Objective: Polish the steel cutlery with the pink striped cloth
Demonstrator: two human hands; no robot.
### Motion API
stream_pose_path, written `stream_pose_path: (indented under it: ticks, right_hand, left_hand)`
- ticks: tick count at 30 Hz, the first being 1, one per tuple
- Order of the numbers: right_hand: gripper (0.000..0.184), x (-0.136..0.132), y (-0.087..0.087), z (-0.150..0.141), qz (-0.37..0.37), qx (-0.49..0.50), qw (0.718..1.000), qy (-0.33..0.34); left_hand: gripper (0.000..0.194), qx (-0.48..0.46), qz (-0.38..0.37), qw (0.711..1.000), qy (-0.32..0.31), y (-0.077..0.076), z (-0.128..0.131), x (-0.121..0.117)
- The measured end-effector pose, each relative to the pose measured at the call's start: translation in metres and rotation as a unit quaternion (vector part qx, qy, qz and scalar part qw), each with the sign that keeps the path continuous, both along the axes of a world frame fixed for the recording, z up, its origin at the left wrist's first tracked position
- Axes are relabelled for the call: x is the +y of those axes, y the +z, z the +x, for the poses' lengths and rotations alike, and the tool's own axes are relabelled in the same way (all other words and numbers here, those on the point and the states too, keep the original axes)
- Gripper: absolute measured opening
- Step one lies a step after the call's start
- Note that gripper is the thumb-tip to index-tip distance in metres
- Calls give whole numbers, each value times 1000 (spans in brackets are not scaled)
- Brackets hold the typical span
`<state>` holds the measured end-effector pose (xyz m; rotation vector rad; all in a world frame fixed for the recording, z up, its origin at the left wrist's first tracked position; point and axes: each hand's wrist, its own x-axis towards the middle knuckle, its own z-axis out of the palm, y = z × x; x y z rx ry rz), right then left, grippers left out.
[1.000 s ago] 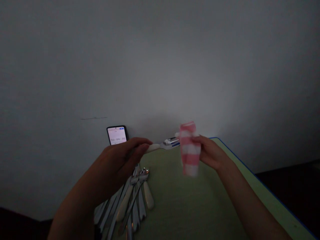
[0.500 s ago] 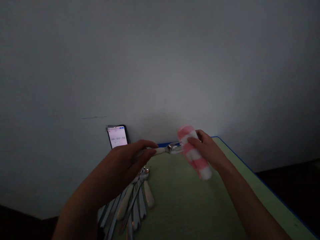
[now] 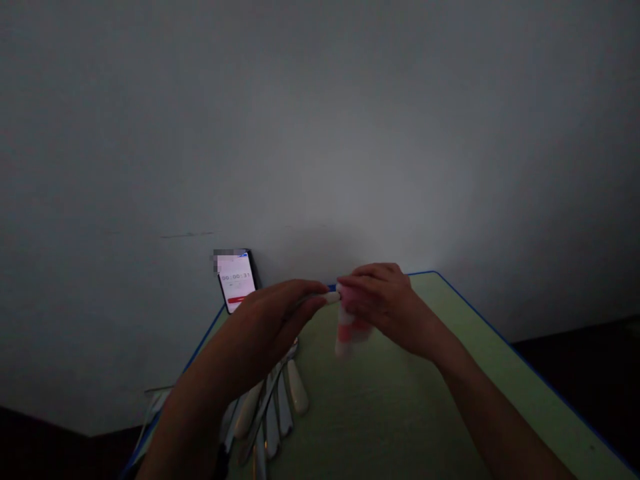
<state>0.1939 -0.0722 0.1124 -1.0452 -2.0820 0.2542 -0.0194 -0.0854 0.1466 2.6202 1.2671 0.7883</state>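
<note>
My left hand (image 3: 285, 310) is closed on the pale handle of a fork (image 3: 332, 297), held level above the table. A pink-and-white striped cloth (image 3: 345, 331) is folded around the fork's head by my right hand (image 3: 385, 303), whose fingers press it from above. The tines are hidden inside the cloth, and its lower end hangs down, blurred by motion. Below my left forearm lies a pile of cutlery (image 3: 271, 420), metal handles and pale handles mixed, partly covered by the arm.
A phone (image 3: 236, 283) showing a running timer leans against the grey wall (image 3: 320, 133) at the table's back left. The green table (image 3: 400, 413) has a blue edge (image 3: 480, 313). A thin whitish item (image 3: 156, 403) shows at the left edge.
My right hand has moved left with the cloth and closed it over the fork's head, which was bare before. My left hand keeps its hold on the handle.
</note>
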Motion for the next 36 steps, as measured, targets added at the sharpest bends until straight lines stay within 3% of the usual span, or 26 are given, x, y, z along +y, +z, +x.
stream_pose_path:
  ticks: [3,8,18,23,28,32,36]
  right_hand:
    - [39,-1,3,2,-22,16,999,20]
    - [23,-5,8,2,-143,80,986,37]
    - [27,-3,11,15,-173,86,978,75]
    - [26,-6,11,20,-142,90,985,45]
    - [22,-12,13,1,-70,70,995,3]
    - [25,-14,14,-9,-43,43,998,5]
    - [22,-12,12,-7,-61,51,997,8]
  left_hand:
    - [21,-18,-3,1000,-7,2,-3,-2]
    - [18,-18,3,998,-52,6,-3,-6]
    - [21,-1,-4,999,-49,4,-11,-2]
    - [23,-14,-62,998,-23,5,-17,-1]
    - [29,12,-158,986,-44,2,-15,0]
    - [31,2,-150,988,-34,-2,-5,2]
    - [32,-7,-148,989,-16,-8,-2,7]
